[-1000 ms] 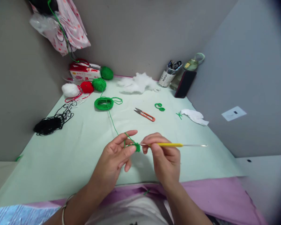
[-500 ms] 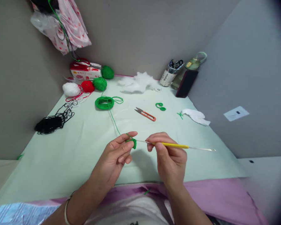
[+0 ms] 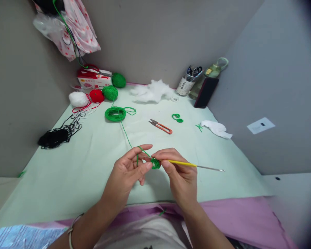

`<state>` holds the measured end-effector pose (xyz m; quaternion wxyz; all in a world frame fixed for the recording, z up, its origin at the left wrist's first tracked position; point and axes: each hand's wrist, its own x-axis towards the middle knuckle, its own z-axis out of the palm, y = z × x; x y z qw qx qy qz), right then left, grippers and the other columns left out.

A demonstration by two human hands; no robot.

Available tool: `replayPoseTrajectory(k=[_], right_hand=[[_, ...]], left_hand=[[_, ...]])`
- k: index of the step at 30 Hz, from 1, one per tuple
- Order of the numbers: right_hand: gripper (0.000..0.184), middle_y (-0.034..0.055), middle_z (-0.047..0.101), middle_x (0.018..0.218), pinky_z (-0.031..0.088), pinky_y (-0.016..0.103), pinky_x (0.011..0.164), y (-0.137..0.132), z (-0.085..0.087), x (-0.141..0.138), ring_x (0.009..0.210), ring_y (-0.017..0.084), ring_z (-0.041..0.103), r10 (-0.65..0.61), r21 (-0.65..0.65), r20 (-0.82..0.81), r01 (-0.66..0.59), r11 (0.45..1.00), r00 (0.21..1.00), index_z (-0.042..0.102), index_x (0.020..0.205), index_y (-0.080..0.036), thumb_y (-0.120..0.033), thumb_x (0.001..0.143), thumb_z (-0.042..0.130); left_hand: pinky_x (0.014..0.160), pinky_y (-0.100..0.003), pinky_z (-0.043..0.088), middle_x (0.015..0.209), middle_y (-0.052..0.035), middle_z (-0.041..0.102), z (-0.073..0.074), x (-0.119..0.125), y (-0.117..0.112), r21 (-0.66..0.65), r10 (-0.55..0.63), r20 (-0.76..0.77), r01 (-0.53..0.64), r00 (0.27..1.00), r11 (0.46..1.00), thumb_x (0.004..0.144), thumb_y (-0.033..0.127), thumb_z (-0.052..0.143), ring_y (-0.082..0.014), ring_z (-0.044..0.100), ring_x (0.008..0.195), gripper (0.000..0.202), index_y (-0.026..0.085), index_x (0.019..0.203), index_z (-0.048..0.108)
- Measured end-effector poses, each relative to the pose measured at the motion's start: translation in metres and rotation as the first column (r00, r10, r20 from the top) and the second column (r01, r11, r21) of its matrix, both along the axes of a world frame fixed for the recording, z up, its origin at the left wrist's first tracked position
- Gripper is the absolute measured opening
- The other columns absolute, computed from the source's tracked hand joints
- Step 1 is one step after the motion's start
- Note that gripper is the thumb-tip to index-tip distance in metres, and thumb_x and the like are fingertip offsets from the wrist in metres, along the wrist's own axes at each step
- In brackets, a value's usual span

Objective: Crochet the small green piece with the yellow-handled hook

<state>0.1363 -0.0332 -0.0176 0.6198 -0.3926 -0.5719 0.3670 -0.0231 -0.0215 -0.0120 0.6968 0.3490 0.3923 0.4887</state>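
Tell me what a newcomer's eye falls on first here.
The two hands at centre front: the left hand pinches a green crochet piece, and the right hand holds a yellow crochet hook to it. Behind them, a green yarn coil and orange snips lie on the pale table.

Light level: we log even, moderately bright light; the pale green worktop [image 3: 67, 173] reads clean in colour.
Source: we judge it diffuse, from above.
Shadows: faint, soft-edged, on the worktop just under the left hand [image 3: 126, 174] and right hand [image 3: 182, 178].
Glare: a thin glint on the metal end of the crochet hook [image 3: 209, 168].
Focus: centre fairly sharp; stitches of the green crochet piece [image 3: 156, 163] not resolved.
Edges: we note the grey wall [image 3: 261, 69] bowed, dark vignette at right.
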Motion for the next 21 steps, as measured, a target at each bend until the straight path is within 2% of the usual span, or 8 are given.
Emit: replayPoseTrajectory(k=[3, 9, 15, 18, 21], right_hand=[[0.017, 0.0053, 0.08, 0.096, 0.06, 0.031, 0.073, 0.0004, -0.0012, 0.0001, 0.089, 0.019, 0.073, 0.012, -0.023, -0.031, -0.012, 1.0, 0.999, 0.085, 0.102, -0.03, -0.024, 0.101, 0.07], [0.018, 0.0051, 0.077, 0.089, 0.059, 0.031, 0.064, 0.0045, -0.0051, 0.001, 0.069, 0.015, 0.068, 0.083, -0.14, -0.209, -0.113, 0.984, 0.974, 0.083, 0.096, -0.024, -0.038, 0.101, 0.071], [0.014, 0.0057, 0.076, 0.093, 0.059, 0.031, 0.069, 0.0016, -0.0075, -0.0014, 0.077, 0.016, 0.068, 0.079, -0.083, -0.168, -0.094, 0.992, 0.983, 0.084, 0.1, -0.026, -0.031, 0.101, 0.071], [0.014, 0.005, 0.075, 0.093, 0.059, 0.031, 0.07, 0.0013, -0.0066, -0.0007, 0.078, 0.016, 0.069, 0.09, -0.07, -0.175, -0.103, 0.992, 0.981, 0.084, 0.1, -0.027, -0.03, 0.101, 0.071], [0.017, 0.0037, 0.074, 0.086, 0.058, 0.029, 0.063, 0.0048, -0.0026, 0.0039, 0.069, 0.015, 0.067, 0.057, -0.138, -0.291, -0.101, 0.985, 0.955, 0.083, 0.093, -0.025, -0.036, 0.1, 0.072]], left_hand=[[0.046, -0.017, 0.043, 0.083, 0.0013, 0.067, 0.0011, 0.0003, -0.0003, -0.009, -0.013, 0.014, 0.013, 1.0, 1.0, 0.082, 0.027, 0.09, -0.006, 0.05, 0.054, 0.039, 0.021, 0.119, 0.08], [0.049, -0.02, 0.045, 0.082, -0.0018, 0.069, 0.0008, -0.001, -0.0026, 0.015, -0.024, 0.012, 0.023, 1.0, 1.0, 0.085, 0.029, 0.085, -0.0104, 0.055, 0.061, 0.039, 0.018, 0.122, 0.077], [0.047, -0.018, 0.045, 0.089, -0.0002, 0.069, 0.0024, 0.0013, -0.0014, -0.043, -0.004, 0.062, 0.007, 0.998, 0.999, 0.081, 0.028, 0.091, -0.0045, 0.045, 0.053, 0.051, 0.021, 0.129, 0.075], [0.043, -0.016, 0.039, 0.085, 0.0, 0.07, 0.0036, 0.0005, 0.0005, -0.102, -0.058, 0.132, 0.072, 0.99, 0.992, 0.079, 0.027, 0.093, -0.0007, 0.036, 0.047, 0.06, 0.02, 0.135, 0.072], [0.042, -0.013, 0.033, 0.082, 0.0016, 0.068, 0.0045, -0.0036, 0.0022, -0.166, -0.114, 0.216, 0.151, 0.97, 0.975, 0.08, 0.024, 0.092, 0.0018, 0.03, 0.044, 0.055, 0.02, 0.132, 0.075]])
